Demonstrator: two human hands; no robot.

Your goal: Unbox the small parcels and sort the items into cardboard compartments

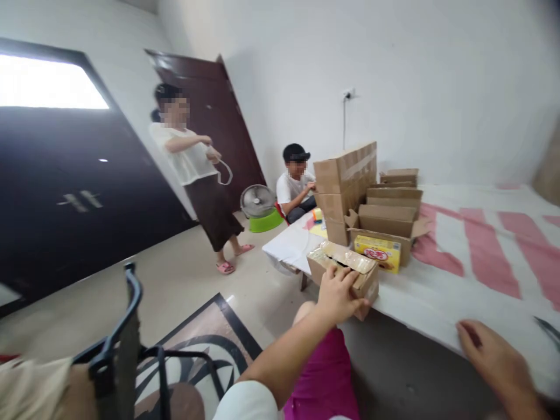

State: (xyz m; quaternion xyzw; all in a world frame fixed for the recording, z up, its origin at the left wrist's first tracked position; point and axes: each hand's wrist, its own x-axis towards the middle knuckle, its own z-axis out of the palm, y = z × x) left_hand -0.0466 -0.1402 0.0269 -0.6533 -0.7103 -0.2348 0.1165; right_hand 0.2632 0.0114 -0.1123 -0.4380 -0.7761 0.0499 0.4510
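Carton [346, 255] sits at the near edge of the table [431, 297], seeming to overhang it. Left hand [338, 293] lies over its top, fingers spread; whether they grip it, I cannot tell. Right hand [494, 356], well right of the carton, is loosely curled, partly open. Just beyond the carton, yellow box [377, 254], open boxes [387, 214] and box stack [330, 178] crowd the way. Table surface spreads to its right, floor [249, 271] to its left.
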